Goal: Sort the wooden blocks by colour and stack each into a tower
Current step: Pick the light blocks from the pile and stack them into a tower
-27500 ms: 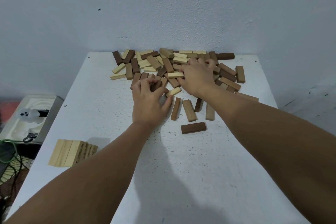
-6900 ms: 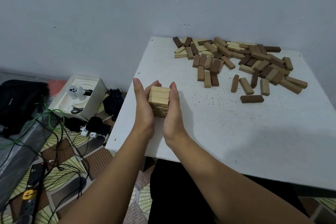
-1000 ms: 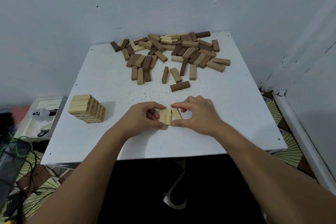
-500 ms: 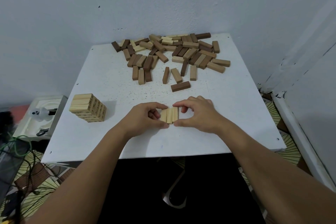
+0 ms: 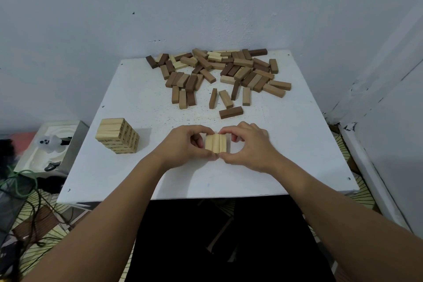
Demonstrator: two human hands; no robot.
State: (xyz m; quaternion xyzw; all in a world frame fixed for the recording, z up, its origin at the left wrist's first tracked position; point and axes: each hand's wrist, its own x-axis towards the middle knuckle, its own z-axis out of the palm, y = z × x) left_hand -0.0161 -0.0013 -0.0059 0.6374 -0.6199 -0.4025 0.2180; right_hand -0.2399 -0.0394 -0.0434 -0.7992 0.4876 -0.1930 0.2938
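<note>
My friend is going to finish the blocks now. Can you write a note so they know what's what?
Left hand and right hand both pinch a row of three pale blocks lying side by side near the table's front edge.
One pale tower stands at the left.
The pile at the back mixes pale, mid-brown and dark blocks.
Done: one pale tower.
Left: sort the pile and stack the rest by colour.

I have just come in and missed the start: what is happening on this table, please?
A person is sorting wooden blocks by colour. Both hands, left hand and right hand, pinch a row of three pale blocks lying side by side on the white table. A pale tower stands at the left. A mixed pile lies at the far edge, unsorted.
</note>
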